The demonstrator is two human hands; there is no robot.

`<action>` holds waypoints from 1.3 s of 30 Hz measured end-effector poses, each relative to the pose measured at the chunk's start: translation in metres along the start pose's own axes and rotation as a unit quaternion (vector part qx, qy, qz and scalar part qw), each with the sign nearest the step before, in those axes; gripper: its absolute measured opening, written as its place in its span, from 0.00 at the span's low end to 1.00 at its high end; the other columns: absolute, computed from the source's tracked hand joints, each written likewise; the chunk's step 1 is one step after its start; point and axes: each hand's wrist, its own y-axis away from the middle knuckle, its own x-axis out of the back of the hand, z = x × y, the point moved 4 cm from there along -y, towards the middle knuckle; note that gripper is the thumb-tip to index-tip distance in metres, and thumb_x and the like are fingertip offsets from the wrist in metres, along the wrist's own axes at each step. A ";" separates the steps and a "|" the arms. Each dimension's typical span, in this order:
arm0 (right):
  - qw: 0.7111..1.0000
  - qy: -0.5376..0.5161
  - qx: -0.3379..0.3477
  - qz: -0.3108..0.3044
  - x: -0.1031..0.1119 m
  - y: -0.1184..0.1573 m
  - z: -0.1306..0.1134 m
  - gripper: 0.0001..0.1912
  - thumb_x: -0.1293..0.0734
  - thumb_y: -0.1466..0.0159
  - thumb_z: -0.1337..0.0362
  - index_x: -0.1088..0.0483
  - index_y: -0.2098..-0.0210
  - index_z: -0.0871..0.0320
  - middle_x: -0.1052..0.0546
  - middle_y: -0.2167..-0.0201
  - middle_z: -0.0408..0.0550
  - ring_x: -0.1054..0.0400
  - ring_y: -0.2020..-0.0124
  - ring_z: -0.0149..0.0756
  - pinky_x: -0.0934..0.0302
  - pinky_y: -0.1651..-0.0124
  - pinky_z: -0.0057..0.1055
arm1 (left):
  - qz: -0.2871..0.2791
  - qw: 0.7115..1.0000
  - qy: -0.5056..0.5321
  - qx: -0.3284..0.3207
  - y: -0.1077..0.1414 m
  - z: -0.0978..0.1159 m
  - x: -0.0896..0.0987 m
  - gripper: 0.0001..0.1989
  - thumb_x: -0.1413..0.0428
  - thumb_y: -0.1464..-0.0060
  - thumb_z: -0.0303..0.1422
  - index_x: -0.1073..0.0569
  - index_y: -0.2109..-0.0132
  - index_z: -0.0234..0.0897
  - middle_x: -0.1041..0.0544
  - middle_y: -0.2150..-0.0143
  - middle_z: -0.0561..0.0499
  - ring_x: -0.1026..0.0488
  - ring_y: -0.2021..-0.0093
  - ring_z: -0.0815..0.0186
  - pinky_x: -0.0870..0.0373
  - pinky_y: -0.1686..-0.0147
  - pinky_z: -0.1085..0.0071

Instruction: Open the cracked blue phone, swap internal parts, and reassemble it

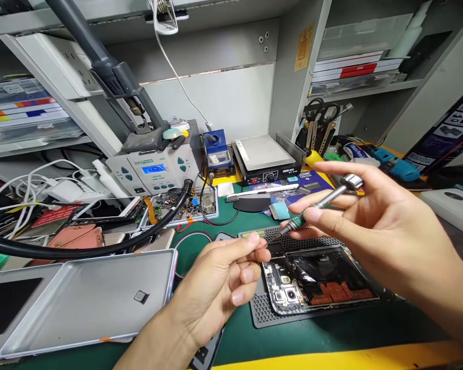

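My right hand (374,221) grips a slim precision screwdriver (320,201), slanted with its tip down to the left. Thumb and fingers of my left hand (227,275) are pinched together right at that tip; what lies between them, if anything, is too small to make out. Below both hands an opened smartphone (324,280) lies on a grey honeycomb-patterned mat (262,311). Its camera modules, circuit parts and a dark battery area with a reddish-brown strip are exposed. My left hand partly covers the mat's left side.
An open shallow case (111,298) with a small chip-like part stands at the left. Behind are a hot-air station (154,169), a tray of small boards (181,205), a heating plate (268,159) and a brush (262,192). A thick black hose (100,251) crosses the left side.
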 end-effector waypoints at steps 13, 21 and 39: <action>0.998 0.056 0.015 0.028 -0.002 0.002 -0.003 0.31 0.23 0.38 0.57 0.35 0.40 0.50 0.20 0.58 0.50 0.21 0.61 0.44 0.20 0.56 0.36 | 0.002 1.000 0.003 0.017 0.000 -0.001 -0.002 0.08 0.42 0.37 0.28 0.23 0.65 0.26 0.27 0.70 0.49 0.41 0.83 0.81 0.44 0.90 0.86; 0.990 0.105 0.089 0.039 -0.014 0.015 -0.013 0.27 0.25 0.36 0.59 0.38 0.41 0.46 0.21 0.58 0.45 0.22 0.58 0.42 0.22 0.49 0.39 | 0.010 1.000 -0.011 0.003 0.000 -0.003 -0.002 0.10 0.41 0.38 0.31 0.24 0.66 0.28 0.28 0.69 0.50 0.41 0.81 0.80 0.46 0.89 0.85; 0.959 0.219 0.106 -0.149 -0.017 0.003 -0.020 0.28 0.30 0.34 0.66 0.39 0.37 0.50 0.23 0.58 0.48 0.23 0.63 0.38 0.23 0.64 0.28 | -0.016 0.752 -0.626 -0.205 0.018 0.018 -0.009 0.20 0.55 0.39 0.28 0.18 0.53 0.41 0.24 0.73 0.54 0.31 0.69 0.63 0.36 0.62 0.69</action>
